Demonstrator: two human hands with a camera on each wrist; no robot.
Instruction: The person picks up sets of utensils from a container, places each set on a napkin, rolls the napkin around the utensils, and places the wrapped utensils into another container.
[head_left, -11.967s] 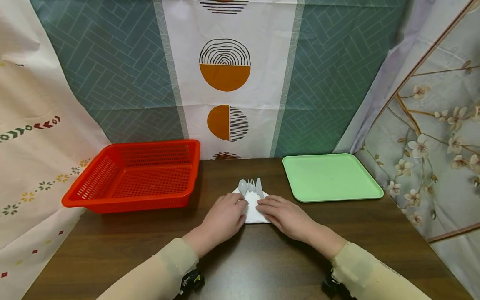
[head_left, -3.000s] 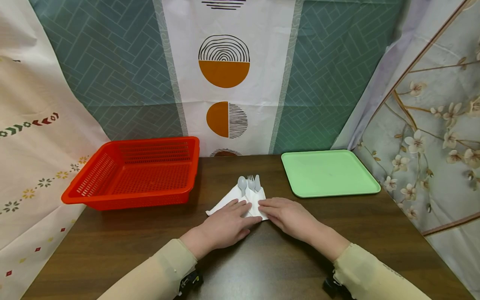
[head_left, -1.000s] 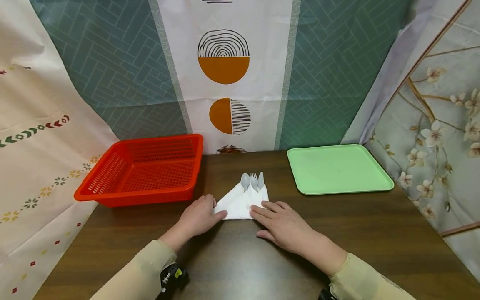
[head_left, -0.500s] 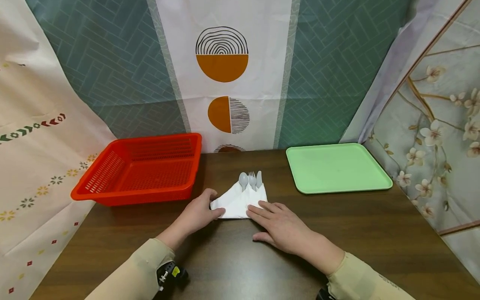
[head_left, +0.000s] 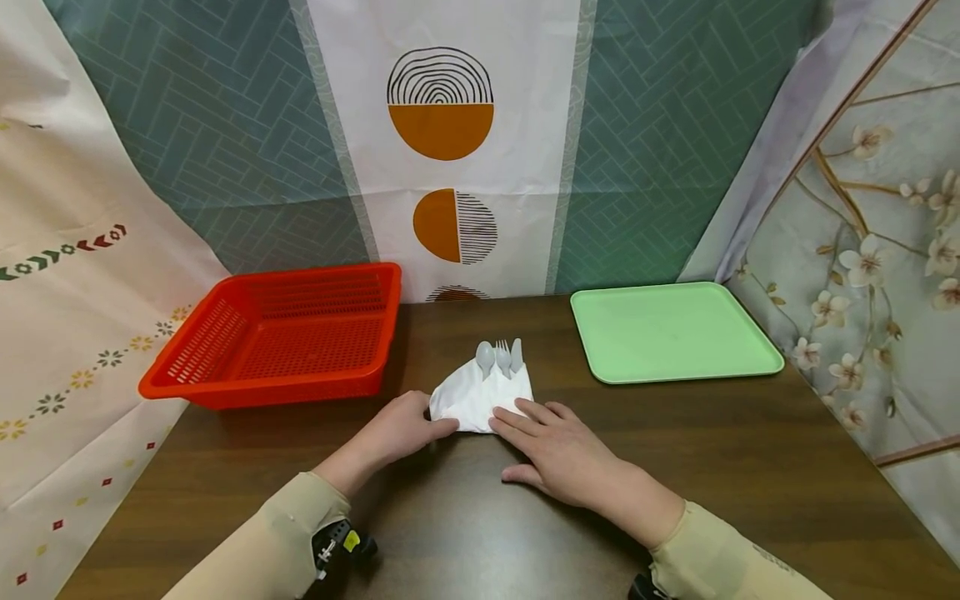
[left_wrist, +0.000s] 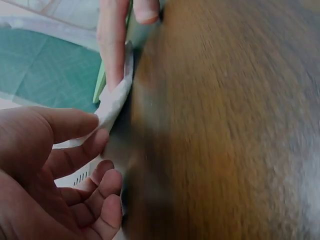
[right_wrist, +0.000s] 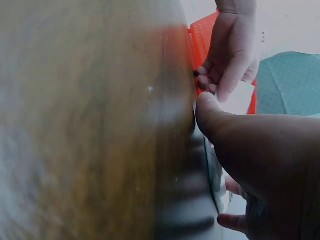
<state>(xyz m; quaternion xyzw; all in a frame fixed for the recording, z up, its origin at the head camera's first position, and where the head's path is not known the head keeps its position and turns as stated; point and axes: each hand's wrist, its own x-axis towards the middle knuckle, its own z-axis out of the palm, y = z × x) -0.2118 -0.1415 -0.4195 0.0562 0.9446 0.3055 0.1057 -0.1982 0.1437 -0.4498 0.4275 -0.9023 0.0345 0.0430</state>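
A folded white napkin [head_left: 474, 402] lies mid-table, its left edge bowed up off the wood. The grey heads of a spoon [head_left: 485, 357], a fork [head_left: 502, 357] and a knife [head_left: 517, 353] stick out of its top, their handles hidden inside. My left hand [head_left: 401, 429] pinches the napkin's left corner between thumb and forefinger; in the left wrist view the raised paper [left_wrist: 112, 106] runs from those fingertips. With fingers spread straight, my right hand [head_left: 558, 450] presses on the lower right of the napkin, its thumb on the table.
At the back left stands a red perforated basket [head_left: 262, 389] with nothing in it. A bare light green tray [head_left: 675, 333] lies at the back right. Patterned cloth [head_left: 510, 125] hangs directly behind the table.
My left hand has gone from lying flat over the napkin to pinching its left corner, which has lifted and shifted right. My right hand has slid left onto the napkin, fingers spreading.
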